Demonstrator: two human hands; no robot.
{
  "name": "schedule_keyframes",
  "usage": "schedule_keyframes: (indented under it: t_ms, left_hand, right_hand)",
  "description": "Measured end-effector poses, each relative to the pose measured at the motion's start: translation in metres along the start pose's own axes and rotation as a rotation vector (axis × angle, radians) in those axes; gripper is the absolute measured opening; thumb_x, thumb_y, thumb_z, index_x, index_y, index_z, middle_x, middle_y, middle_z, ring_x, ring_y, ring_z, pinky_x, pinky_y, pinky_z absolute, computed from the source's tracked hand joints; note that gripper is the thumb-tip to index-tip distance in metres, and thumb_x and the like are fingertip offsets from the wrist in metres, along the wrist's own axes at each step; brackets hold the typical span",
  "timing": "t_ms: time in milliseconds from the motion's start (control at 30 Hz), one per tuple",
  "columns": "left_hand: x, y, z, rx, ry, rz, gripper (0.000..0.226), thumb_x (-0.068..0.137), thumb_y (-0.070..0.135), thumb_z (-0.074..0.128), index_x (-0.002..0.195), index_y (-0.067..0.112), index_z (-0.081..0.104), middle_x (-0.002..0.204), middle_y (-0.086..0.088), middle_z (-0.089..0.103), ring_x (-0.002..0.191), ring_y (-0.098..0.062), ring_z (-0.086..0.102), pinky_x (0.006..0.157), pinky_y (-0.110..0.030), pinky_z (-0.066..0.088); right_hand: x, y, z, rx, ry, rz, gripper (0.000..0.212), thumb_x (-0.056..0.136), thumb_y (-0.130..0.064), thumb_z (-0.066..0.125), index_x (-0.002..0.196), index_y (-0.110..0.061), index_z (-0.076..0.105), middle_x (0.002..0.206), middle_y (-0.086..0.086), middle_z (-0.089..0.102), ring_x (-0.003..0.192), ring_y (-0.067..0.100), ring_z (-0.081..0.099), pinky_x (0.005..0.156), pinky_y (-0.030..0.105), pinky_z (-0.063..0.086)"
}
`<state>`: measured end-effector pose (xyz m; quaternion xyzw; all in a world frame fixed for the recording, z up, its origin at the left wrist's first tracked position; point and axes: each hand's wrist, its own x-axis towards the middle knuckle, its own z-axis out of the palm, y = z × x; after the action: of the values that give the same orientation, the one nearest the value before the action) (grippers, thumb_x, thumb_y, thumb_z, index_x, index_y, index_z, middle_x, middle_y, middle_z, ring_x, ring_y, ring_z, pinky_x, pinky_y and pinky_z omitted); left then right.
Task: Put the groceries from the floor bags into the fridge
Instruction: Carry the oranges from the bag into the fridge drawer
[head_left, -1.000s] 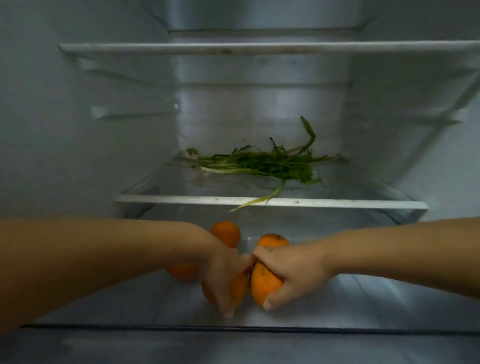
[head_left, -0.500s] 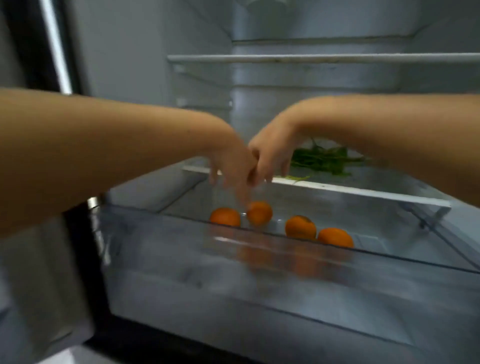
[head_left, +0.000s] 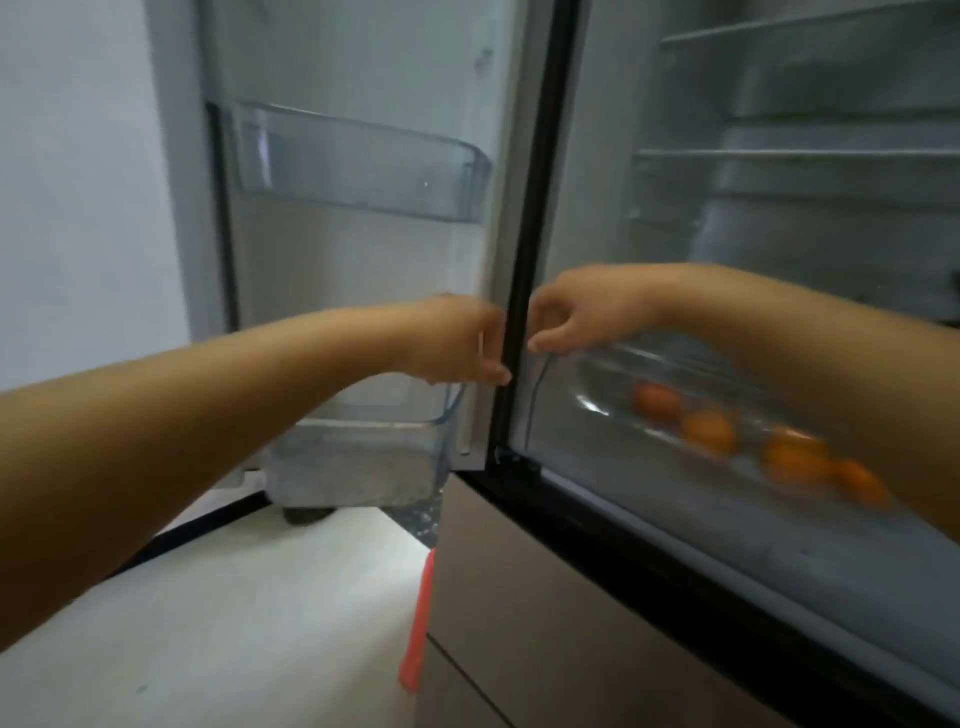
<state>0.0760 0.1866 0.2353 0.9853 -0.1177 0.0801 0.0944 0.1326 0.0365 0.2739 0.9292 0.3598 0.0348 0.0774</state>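
Note:
Several oranges (head_left: 709, 430) lie in the clear crisper drawer (head_left: 571, 395) at the bottom of the open fridge, blurred by motion. My left hand (head_left: 462, 343) hangs in front of the fridge's door seal, fingers loosely curled downward and holding nothing. My right hand (head_left: 576, 312) hovers just above the drawer's left corner, fingers apart and empty. Both hands are outside the drawer, close to each other. No floor bag is in view.
The fridge door (head_left: 363, 260) stands open at the left with two clear door bins (head_left: 358, 161), both holding nothing. Glass shelves (head_left: 805, 156) show at upper right. A pale floor (head_left: 234, 623) lies below, with a red-orange strip (head_left: 418, 629) beside the beige lower drawer front (head_left: 545, 623).
Both hands let go of the oranges and pulled back out of the drawer. My view swung left, so the door and floor now show and the greens have left the frame.

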Motion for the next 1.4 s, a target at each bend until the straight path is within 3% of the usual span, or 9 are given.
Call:
schedule_keyframes:
  t_ms: [67, 133, 267, 367, 600, 700, 900, 1233, 1400]
  left_hand:
    - [-0.050, -0.038, 0.011, -0.124, 0.018, -0.049, 0.019, 0.086, 0.034, 0.064, 0.086, 0.020, 0.052, 0.080, 0.001, 0.058, 0.062, -0.017, 0.056, 0.059, -0.021, 0.048]
    - [-0.104, -0.079, 0.022, -0.179, 0.080, -0.089, 0.013, 0.086, 0.032, 0.064, 0.085, 0.021, 0.056, 0.078, 0.010, 0.056, 0.071, -0.013, 0.054, 0.058, -0.010, 0.042]
    - [-0.223, -0.151, 0.032, -0.230, 0.221, -0.185, 0.015, 0.087, 0.028, 0.062, 0.100, 0.020, 0.062, 0.106, 0.006, 0.058, 0.099, -0.010, 0.054, 0.090, -0.023, 0.044]
    - [-0.323, -0.213, 0.045, -0.193, 0.153, -0.379, 0.016, 0.089, 0.030, 0.059, 0.102, 0.022, 0.061, 0.107, 0.006, 0.058, 0.099, -0.009, 0.055, 0.091, -0.025, 0.046]
    - [-0.504, -0.354, 0.118, -0.243, 0.039, -0.846, 0.015, 0.089, 0.033, 0.056, 0.099, 0.021, 0.060, 0.105, 0.000, 0.063, 0.092, -0.011, 0.059, 0.081, -0.026, 0.049]
    - [-0.534, -0.394, 0.150, -0.307, 0.013, -0.983, 0.020, 0.089, 0.032, 0.056, 0.103, 0.017, 0.060, 0.108, -0.003, 0.063, 0.094, -0.016, 0.060, 0.086, -0.033, 0.052]
    - [-0.573, -0.490, 0.193, -0.408, -0.068, -1.143, 0.022, 0.088, 0.029, 0.057, 0.103, 0.014, 0.061, 0.108, -0.007, 0.064, 0.094, -0.020, 0.060, 0.084, -0.034, 0.050]
    - [-0.572, -0.694, 0.188, -0.487, -0.001, -1.356, 0.011, 0.085, 0.022, 0.055, 0.091, 0.015, 0.062, 0.092, -0.003, 0.064, 0.088, -0.021, 0.061, 0.080, -0.034, 0.049]
    - [-0.583, -0.787, 0.207, -0.594, -0.032, -1.403, 0.011, 0.087, 0.024, 0.051, 0.091, 0.017, 0.059, 0.088, 0.001, 0.061, 0.088, -0.021, 0.061, 0.079, -0.032, 0.049]
  right_hand:
    - [-0.003, -0.048, 0.016, -0.025, 0.036, -0.117, 0.024, 0.091, -0.035, 0.056, 0.105, -0.017, 0.062, 0.091, -0.004, 0.062, 0.081, 0.014, 0.055, 0.072, 0.024, 0.041]
    - [-0.003, -0.106, 0.039, 0.011, -0.059, -0.219, 0.022, 0.092, -0.034, 0.055, 0.106, -0.020, 0.062, 0.091, -0.004, 0.061, 0.079, 0.012, 0.052, 0.071, 0.023, 0.040]
    - [0.016, -0.226, 0.093, 0.115, -0.190, -0.414, 0.018, 0.091, -0.036, 0.054, 0.102, -0.024, 0.062, 0.080, -0.012, 0.060, 0.075, 0.011, 0.053, 0.072, 0.026, 0.043]
    - [0.039, -0.327, 0.123, 0.247, -0.304, -0.492, 0.020, 0.093, -0.036, 0.052, 0.102, -0.021, 0.062, 0.073, -0.013, 0.059, 0.075, 0.011, 0.057, 0.075, 0.028, 0.049]
    - [0.101, -0.542, 0.205, 0.419, -0.398, -0.522, 0.031, 0.095, -0.036, 0.049, 0.120, -0.019, 0.055, 0.118, 0.003, 0.063, 0.093, 0.016, 0.055, 0.080, 0.026, 0.042]
    - [0.127, -0.610, 0.243, 0.480, -0.488, -0.487, 0.037, 0.094, -0.036, 0.051, 0.128, -0.020, 0.049, 0.124, 0.006, 0.060, 0.105, 0.020, 0.058, 0.088, 0.030, 0.045]
    - [0.203, -0.691, 0.296, 0.505, -0.607, -0.521, 0.040, 0.095, -0.035, 0.049, 0.130, -0.018, 0.047, 0.124, 0.008, 0.059, 0.108, 0.023, 0.058, 0.092, 0.034, 0.046]
    - [0.399, -0.801, 0.332, 0.517, -0.725, -0.519, 0.035, 0.095, -0.028, 0.047, 0.126, -0.014, 0.052, 0.125, 0.012, 0.058, 0.109, 0.026, 0.059, 0.093, 0.035, 0.048]
    - [0.484, -0.873, 0.352, 0.538, -0.787, -0.499, 0.028, 0.094, -0.024, 0.047, 0.118, -0.013, 0.056, 0.114, 0.010, 0.063, 0.096, 0.022, 0.065, 0.080, 0.029, 0.051]
